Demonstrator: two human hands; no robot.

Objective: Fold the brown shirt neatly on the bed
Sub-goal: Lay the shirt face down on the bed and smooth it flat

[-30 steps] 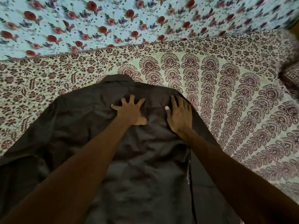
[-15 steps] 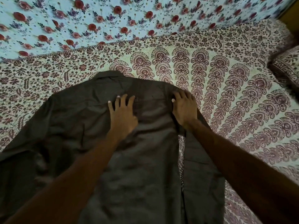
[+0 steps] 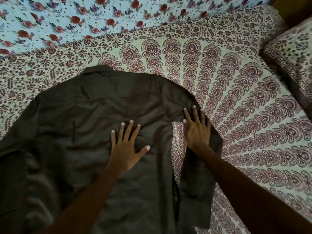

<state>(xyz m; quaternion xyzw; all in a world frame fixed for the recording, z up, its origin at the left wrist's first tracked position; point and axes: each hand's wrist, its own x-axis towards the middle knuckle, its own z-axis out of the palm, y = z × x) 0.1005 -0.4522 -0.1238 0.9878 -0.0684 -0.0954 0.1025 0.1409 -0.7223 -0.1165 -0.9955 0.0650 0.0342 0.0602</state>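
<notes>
dark brown woven shirt (image 3: 81, 119): spread on paisley-print bed (image 3: 244, 102), collar at 12 o'clock. judged soft, light, crease-prone; take hold at 3 o'clock edge. left hand (image 3: 125, 147), right hand (image 3: 196, 130): grip open, fingers flat, pressing cloth.

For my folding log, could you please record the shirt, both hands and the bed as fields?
shirt: brown shirt spread out on the bedsheet, collar away, not yet folded
left hand: flat, fingers spread, pressing the shirt's middle
right hand: flat on the shirt's right edge
gap: bedsheet shows between the hands
pillow: far right
</notes>
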